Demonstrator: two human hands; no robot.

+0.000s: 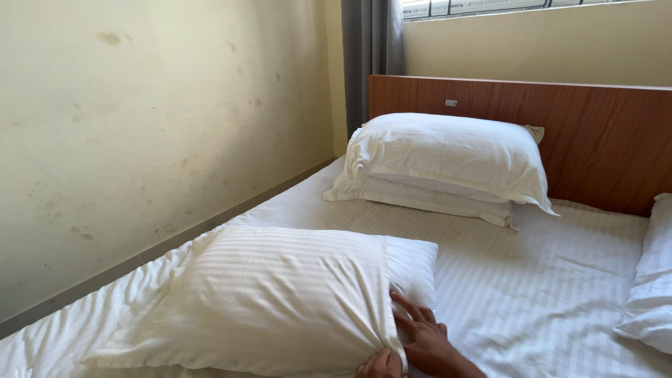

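The right hand [423, 336] reaches flat-fingered into the striped pillowcase's [280, 301] open end while the left hand [381, 365] pinches its edge on the bed [546, 294].

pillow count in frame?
4: a striped pillow under the hands, two stacked pillows (top, bottom) at the headboard, one cropped pillow at right. More may lie off-frame.

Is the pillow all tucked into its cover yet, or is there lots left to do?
Nearly there. Done: the striped pillowcase already covers most of the pillow, and two plump pillows sit stacked by the wooden headboard. In hand: the right hand lies at the case's open end, and the left hand pinches its edge. Left: the pillow's end shows past the opening.
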